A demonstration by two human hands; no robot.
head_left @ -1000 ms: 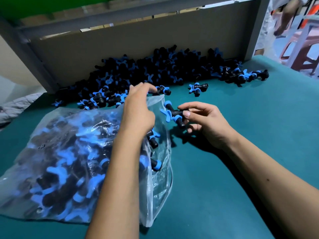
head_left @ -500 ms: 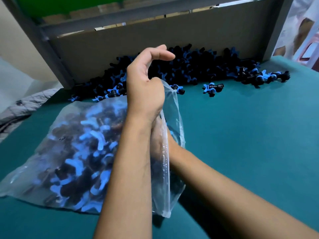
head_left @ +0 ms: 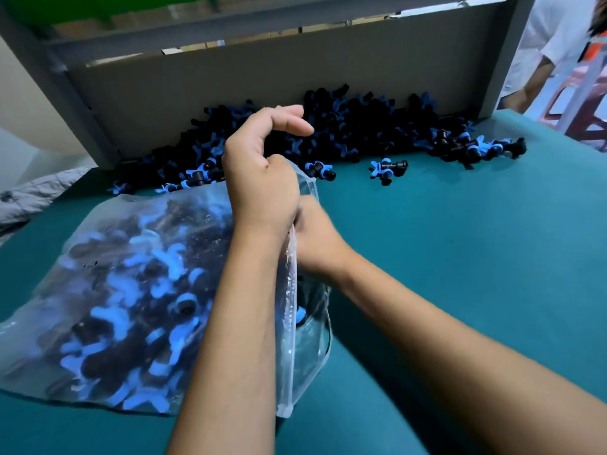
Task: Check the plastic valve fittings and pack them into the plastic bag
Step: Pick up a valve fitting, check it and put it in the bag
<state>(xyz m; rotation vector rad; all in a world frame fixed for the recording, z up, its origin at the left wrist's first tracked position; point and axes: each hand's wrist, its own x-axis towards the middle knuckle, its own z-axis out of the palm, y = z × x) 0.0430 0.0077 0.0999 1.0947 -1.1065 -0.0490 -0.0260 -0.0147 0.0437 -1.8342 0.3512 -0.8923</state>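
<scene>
- Two hands work the bag mouth: left hand (head_left: 262,188) pinches the plastic bag (head_left: 108,290) rim; right hand (head_left: 315,238) is inside, fingers hidden, grasp unknowable.
- Step: depositing a fitting, apparently.
- Next: fetch from the loose valve fittings (head_left: 345,129) behind.

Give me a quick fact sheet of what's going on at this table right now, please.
Surface: teal table
Container: clear plastic bag, lying down, already holding many black and blue valve fittings
Left hand: holds the bag's mouth open at its upper edge
Right hand: reaches into the bag's mouth, fingers hidden, so its grip cannot be judged
Supply: pile of loose fittings against the grey backboard
Strays: single fitting apart from the pile
</scene>
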